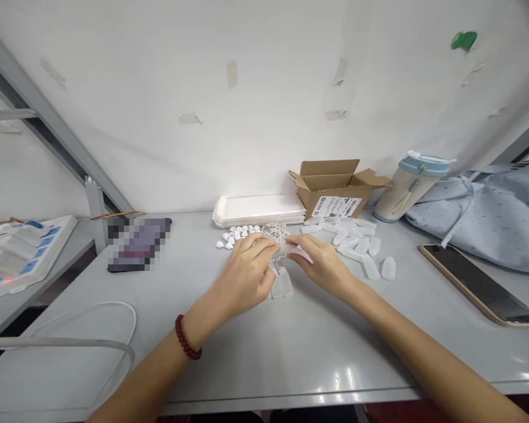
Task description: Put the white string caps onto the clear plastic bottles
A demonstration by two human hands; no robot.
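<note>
Over the middle of the table, my left hand (pixel 249 267) has its fingers bent and drawn together; what they grip is hidden. Facing it, my right hand (pixel 321 261) pinches a translucent plastic sleeve (pixel 294 249) between thumb and fingers. Just beyond the fingertips lies a tangle of thin white cord (pixel 274 229). Several small white caps (pixel 229 237) are scattered behind my left hand. Below the hands, translucent sleeves with cord (pixel 283 285) lie side by side on the table. A loose pile of translucent sleeves (pixel 355 241) spreads to the right of my right hand.
Against the wall stand a stack of white flat packs (pixel 260 210) and an open cardboard box (pixel 335 197). Farther right are a tumbler (pixel 408 188), a blue cloth bag (pixel 502 217) and a phone (pixel 480 285). A dark blurred item (pixel 143 244) and white cable (pixel 70 342) lie left.
</note>
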